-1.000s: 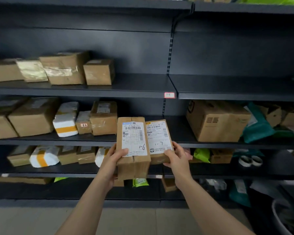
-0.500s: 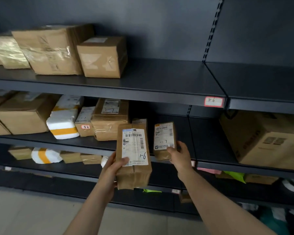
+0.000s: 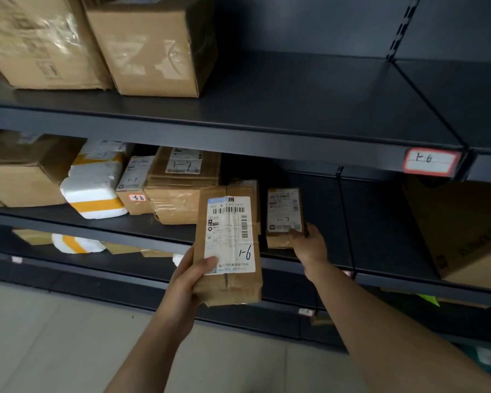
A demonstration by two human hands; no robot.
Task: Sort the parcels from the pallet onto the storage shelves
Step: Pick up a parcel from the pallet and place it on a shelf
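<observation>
Dark metal shelving (image 3: pixel 267 129) filling the view, pale tiled floor (image 3: pixel 54 336) at bottom left. Upper shelf (image 3: pixel 295 89), far left: big taped carton (image 3: pixel 34 43), touching a smaller plain box (image 3: pixel 153 46) on its right. Middle shelf (image 3: pixel 97 231), left to right: brown box (image 3: pixel 20 177), white foam parcel with yellow tape (image 3: pixel 94 191), small box labelled 1-7 (image 3: pixel 133 185), flat carton also labelled 1-7 (image 3: pixel 182 188), all packed close. Lower shelf (image 3: pixel 97 268) under them: another white-and-yellow parcel (image 3: pixel 74 243), mostly hidden.

Centre: left hand (image 3: pixel 187 282) gripping parcel marked 1-6 (image 3: pixel 230 251) at its lower left, thumb laid across the label corner, fingers curled behind. Held upright in the air in front of the middle shelf edge, label toward camera.

Just right: smaller parcel marked 1-7 (image 3: pixel 284 217), upright at the front of the middle shelf, apart from the flat carton. Whether its base sits on the board, cannot tell. Right hand (image 3: pixel 309 245) pinching its lower right corner, thumb on the front, fingers behind.

Further right, on the upper shelf's front edge: red-bordered tag reading 1-6 (image 3: pixel 431 161). Far right, next bay, middle level: large brown carton (image 3: pixel 465 228), partly cut off by the frame.
</observation>
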